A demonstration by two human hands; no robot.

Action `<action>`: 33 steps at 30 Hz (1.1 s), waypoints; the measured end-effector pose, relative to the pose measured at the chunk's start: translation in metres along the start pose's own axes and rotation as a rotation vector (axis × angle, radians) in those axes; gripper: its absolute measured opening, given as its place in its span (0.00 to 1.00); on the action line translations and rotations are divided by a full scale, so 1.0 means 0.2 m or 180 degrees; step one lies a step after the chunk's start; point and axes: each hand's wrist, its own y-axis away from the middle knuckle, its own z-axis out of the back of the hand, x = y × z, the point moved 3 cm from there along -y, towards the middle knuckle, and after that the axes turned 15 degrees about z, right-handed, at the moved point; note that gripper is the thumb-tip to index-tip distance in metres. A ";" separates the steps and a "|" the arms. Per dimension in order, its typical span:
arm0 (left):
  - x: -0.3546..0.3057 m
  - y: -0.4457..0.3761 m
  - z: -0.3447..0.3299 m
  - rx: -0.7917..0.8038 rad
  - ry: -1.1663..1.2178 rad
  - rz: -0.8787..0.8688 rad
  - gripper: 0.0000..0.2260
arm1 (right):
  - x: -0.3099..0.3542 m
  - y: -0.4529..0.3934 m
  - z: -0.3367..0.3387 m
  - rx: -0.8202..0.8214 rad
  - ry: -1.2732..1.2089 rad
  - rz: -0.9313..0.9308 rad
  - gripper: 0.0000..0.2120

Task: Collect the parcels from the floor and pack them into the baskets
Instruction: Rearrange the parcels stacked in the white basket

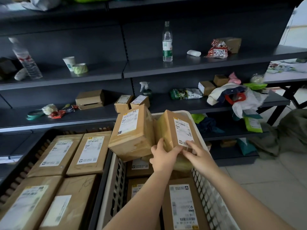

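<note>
A tilted parcel [178,130] is gripped at its near end by both the left hand [163,156] and right hand [196,152], long axis pointing away over the white basket [214,195].

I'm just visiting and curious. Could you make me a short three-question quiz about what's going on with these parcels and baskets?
1. True or false: both hands are on the same parcel.
2. Which basket are the hands working over? A) black basket B) white basket C) neither
3. Fill in: the upright bottle with the green label stands on a ____.

Key
1. True. The left hand and right hand both hold the near end of the tilted parcel.
2. B. That parcel is over the white basket; the black basket lies to its left, full of flat parcels.
3. Shelf. The bottle stands on the dark shelf.
</note>
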 end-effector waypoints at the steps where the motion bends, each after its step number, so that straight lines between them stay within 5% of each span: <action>1: 0.00 0.02 0.01 0.0013 0.0065 0.0008 0.35 | 0.01 0.01 0.02 -0.0109 -0.0085 0.0008 0.26; 8: 0.05 0.27 0.19 0.0703 0.0635 0.0184 0.34 | 0.03 0.14 0.18 -0.0598 -0.0767 -0.0466 0.33; 14: 0.30 0.50 0.34 0.1295 0.0294 0.0487 0.30 | 0.07 0.43 0.06 -0.0478 -0.1262 -0.0691 0.42; 18: 0.48 0.54 0.42 0.1611 0.0415 0.1225 0.25 | 0.11 0.54 -0.06 0.0102 -0.0952 -0.0609 0.47; 23: 0.62 0.46 0.51 0.0997 0.0517 0.1555 0.25 | 0.22 0.52 -0.31 0.0768 -0.0263 -0.0049 0.47; 27: 0.59 0.37 0.59 0.0178 -0.0541 0.1128 0.26 | 0.28 0.43 -0.50 0.1298 -0.0094 -0.0097 0.48; 33: 0.60 0.39 0.53 -0.0115 -0.3299 0.0623 0.28 | 0.27 0.38 -0.60 0.1516 0.0312 -0.0110 0.44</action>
